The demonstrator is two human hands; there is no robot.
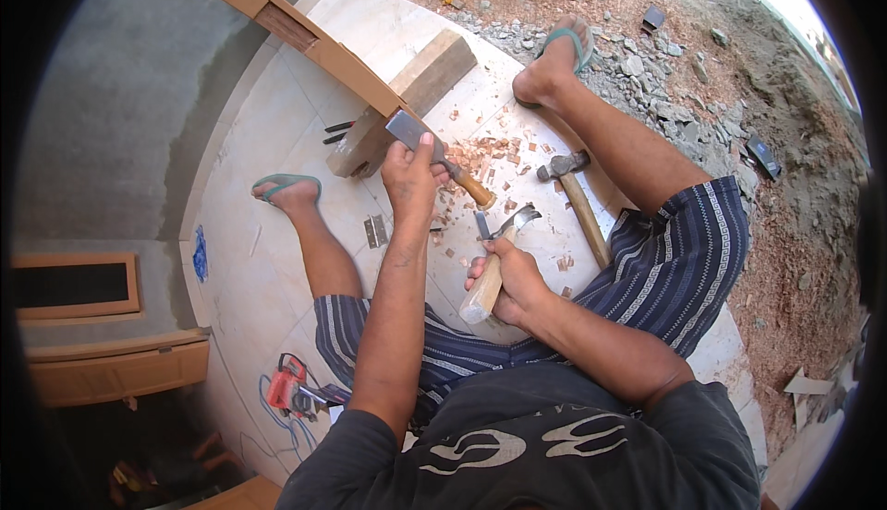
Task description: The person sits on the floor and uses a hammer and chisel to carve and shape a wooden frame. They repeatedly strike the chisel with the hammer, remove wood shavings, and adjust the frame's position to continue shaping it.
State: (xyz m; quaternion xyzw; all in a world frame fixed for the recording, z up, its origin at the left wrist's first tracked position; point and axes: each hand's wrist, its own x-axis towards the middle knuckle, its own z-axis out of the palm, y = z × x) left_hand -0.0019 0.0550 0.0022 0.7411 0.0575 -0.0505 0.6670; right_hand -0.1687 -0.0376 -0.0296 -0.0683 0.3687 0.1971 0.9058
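Observation:
My left hand point(411, 177) is closed around a wide chisel, its flat metal blade point(403, 127) toward the board and its wooden handle point(473, 188) pointing right toward me. My right hand point(510, 281) grips a claw hammer point(481, 299) by its pale wooden handle, with the metal head just beyond my fingers. Close to the chisel blade is the near end of a long brown board point(356, 74), which has a recess cut in its edge farther up. That board rests across a thick wooden block point(434, 71). Wood chips point(490, 151) lie scattered beyond my hands.
A second hammer point(582, 210) lies by my right leg. On the tiled floor point(277, 140) are a metal hinge point(375, 231), black tool handles point(338, 131) and a red power tool point(290, 388) with a blue cord. Rubble point(633, 66) and sawdust border the tiles at right; a wall stands left.

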